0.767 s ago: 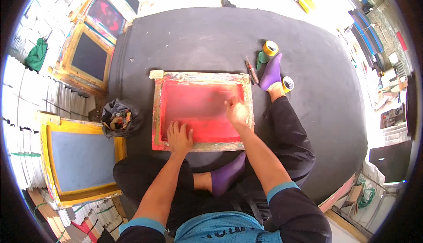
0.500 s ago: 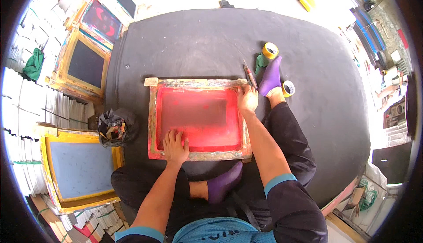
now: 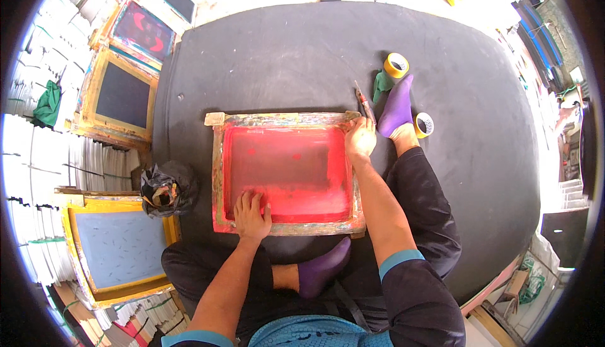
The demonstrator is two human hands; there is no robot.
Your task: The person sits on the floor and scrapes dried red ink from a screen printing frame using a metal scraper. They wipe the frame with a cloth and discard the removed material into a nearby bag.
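Just beyond the person's left knee, I see a black plastic bag (image 3: 184, 181) gaping open, crumpled scraps (image 3: 164, 194) in its mouth. Flat on the black mat (image 3: 485, 158), in front of the crossed legs, lies a wooden-framed printing screen (image 3: 283, 165), its rails paint-crusted, its mesh bright red around a darker rectangle. The left hand (image 3: 253, 216) is open, fingers spread over the lower-left part of the screen; the right hand (image 3: 360, 140) rests, fingers bent, on its right rail near the top corner, whether gripping I can't tell.
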